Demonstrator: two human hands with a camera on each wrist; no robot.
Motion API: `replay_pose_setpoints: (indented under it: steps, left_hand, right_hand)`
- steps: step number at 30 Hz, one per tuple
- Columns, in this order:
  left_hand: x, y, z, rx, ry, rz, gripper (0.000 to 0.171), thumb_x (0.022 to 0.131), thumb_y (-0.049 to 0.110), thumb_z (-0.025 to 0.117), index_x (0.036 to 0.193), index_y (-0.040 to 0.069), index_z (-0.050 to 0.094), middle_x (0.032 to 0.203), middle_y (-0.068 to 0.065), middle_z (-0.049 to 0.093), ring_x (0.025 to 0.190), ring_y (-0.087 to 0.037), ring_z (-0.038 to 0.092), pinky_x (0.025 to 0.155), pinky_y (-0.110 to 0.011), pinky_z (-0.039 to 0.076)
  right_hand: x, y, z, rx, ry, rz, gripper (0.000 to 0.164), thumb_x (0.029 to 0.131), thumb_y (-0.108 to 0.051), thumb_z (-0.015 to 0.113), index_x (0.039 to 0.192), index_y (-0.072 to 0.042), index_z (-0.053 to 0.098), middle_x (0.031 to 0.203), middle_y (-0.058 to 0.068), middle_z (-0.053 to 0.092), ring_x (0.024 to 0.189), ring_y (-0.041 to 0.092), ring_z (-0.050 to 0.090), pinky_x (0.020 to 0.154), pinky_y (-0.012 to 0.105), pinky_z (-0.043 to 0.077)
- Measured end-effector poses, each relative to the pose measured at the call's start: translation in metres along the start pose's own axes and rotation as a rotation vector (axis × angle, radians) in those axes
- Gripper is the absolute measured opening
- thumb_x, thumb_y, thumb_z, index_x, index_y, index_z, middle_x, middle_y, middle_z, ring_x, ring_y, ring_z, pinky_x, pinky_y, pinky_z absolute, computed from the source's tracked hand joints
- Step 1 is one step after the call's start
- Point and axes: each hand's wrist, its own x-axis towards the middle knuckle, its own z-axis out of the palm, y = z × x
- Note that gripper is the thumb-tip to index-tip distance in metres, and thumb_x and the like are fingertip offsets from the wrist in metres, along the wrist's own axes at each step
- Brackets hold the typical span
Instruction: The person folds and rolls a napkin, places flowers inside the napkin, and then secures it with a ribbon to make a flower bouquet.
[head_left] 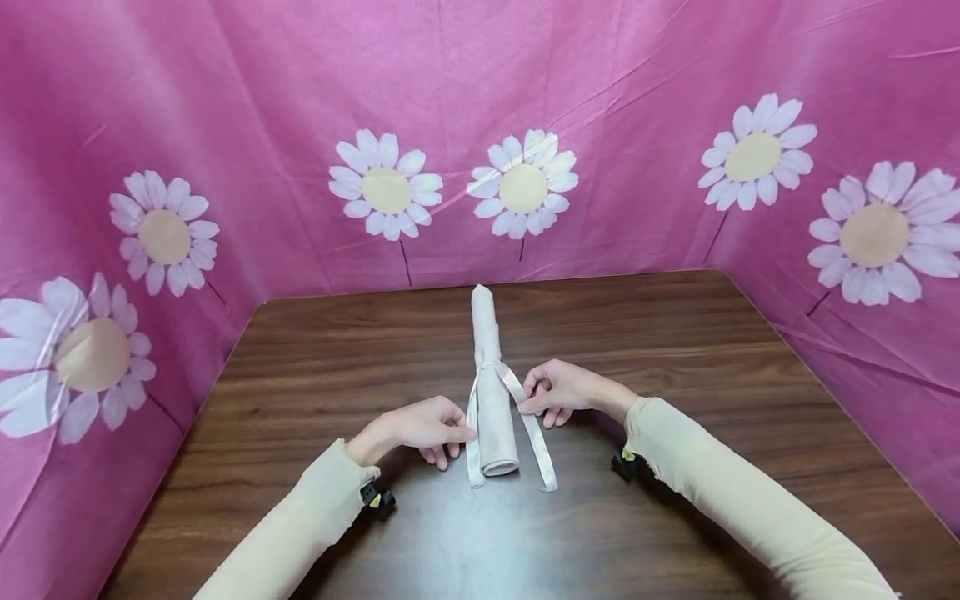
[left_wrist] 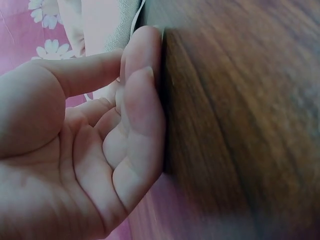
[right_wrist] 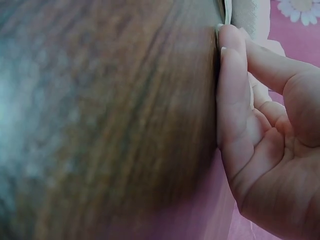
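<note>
A rolled-up off-white cloth (head_left: 497, 421) lies lengthwise on the table, its narrower end pointing away from me. Around its middle runs a white ribbon (head_left: 540, 454), whose two tails come toward me along either side of the roll. My left hand (head_left: 427, 425) pinches the left tail between thumb and forefinger, close beside the roll. On the other side, my right hand (head_left: 564, 392) pinches the right tail partway along it. In the left wrist view the fingertips (left_wrist: 145, 45) meet at the edge of the cloth. The right wrist view shows ribbon at the fingertips (right_wrist: 231, 37).
A dark wood-grain table (head_left: 337, 350) carries the roll. Pink curtains (head_left: 450, 67) printed with daisies enclose its back and sides. Small black devices (head_left: 378, 500) sit at both wrists, below cream sleeves (head_left: 300, 517).
</note>
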Motion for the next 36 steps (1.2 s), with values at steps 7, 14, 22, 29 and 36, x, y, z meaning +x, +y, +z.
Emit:
replay_pose_setpoints:
  steps: [7,14,22,29,36]
  left_hand:
    - [-0.001,0.000,0.001,0.024,0.029,0.002,0.029,0.101,0.025,0.065,0.083,0.003,0.063,0.071,-0.006,0.065,0.054,-0.015,0.066,0.048,-0.025,0.051]
    - [-0.012,-0.006,0.000,0.023,0.007,0.034,0.028,0.101,0.028,0.064,0.093,0.002,0.069,0.081,-0.006,0.067,0.061,-0.016,0.065,0.055,-0.029,0.055]
    - [-0.046,-0.021,-0.036,0.322,0.232,0.230,0.035,0.101,0.025,0.063,0.122,-0.002,0.066,0.098,-0.005,0.072,0.086,-0.018,0.068,0.076,-0.033,0.055]
    - [-0.076,-0.026,-0.085,0.556,0.527,0.373,0.030,0.099,0.019,0.067,0.123,0.000,0.066,0.118,-0.015,0.070,0.108,-0.031,0.066,0.093,-0.050,0.052]
    - [-0.094,-0.037,-0.131,0.732,0.694,0.381,0.034,0.099,0.018,0.066,0.130,0.004,0.067,0.129,-0.017,0.066,0.120,-0.036,0.061,0.100,-0.056,0.045]
  right_hand:
    - [-0.001,-0.002,-0.002,-0.019,-0.008,-0.020,0.030,0.089,-0.020,0.080,0.106,-0.004,0.061,0.074,0.007,0.069,0.057,0.018,0.067,0.050,0.032,0.056]
    - [-0.017,-0.002,-0.019,0.016,-0.064,-0.063,0.058,0.094,-0.020,0.074,0.137,0.004,0.044,0.096,0.013,0.067,0.076,0.027,0.068,0.062,0.041,0.059]
    - [-0.046,0.001,-0.061,-0.298,0.190,-0.230,0.043,0.101,-0.025,0.066,0.133,0.002,0.056,0.118,0.013,0.066,0.110,0.029,0.062,0.093,0.047,0.049]
    - [-0.077,-0.007,-0.103,-0.521,0.358,-0.214,0.046,0.102,-0.028,0.063,0.139,-0.002,0.056,0.138,0.021,0.059,0.126,0.039,0.055,0.105,0.058,0.039]
    - [-0.086,-0.006,-0.139,-0.744,0.442,-0.278,0.045,0.105,-0.022,0.057,0.140,0.006,0.054,0.146,0.030,0.048,0.137,0.050,0.039,0.112,0.061,0.029]
